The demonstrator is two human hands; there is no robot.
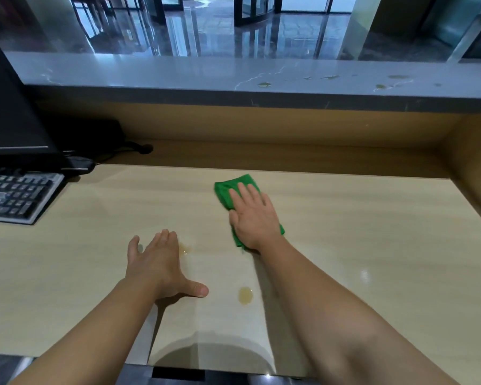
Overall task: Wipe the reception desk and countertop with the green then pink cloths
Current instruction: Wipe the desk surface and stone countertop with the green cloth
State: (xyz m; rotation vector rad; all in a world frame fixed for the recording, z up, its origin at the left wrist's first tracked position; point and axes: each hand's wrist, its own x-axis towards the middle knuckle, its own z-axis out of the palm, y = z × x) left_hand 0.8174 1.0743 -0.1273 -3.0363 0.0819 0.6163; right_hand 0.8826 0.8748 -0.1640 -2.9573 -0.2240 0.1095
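While the right hand (254,218) presses flat on the green cloth (228,187), fingers straight and close together, the cloth lies bunched on the pale wooden table (372,232). Its far corner shows past the fingertips and a strip shows at the wrist. Left of the cloth and nearer the person, the left hand (156,265) is spread low over the table, fingers straight, thumb wide, holding nothing; whether it touches is unclear. A faint wet smear (184,249) sits between that hand and the cloth. A brownish puddle (245,295) lies nearer than the cloth, well apart from it. Far left of the cloth sits a keyboard (14,197). Beyond the cloth runs a raised grey stone ledge (150,70) bearing yellowish spots (264,84).
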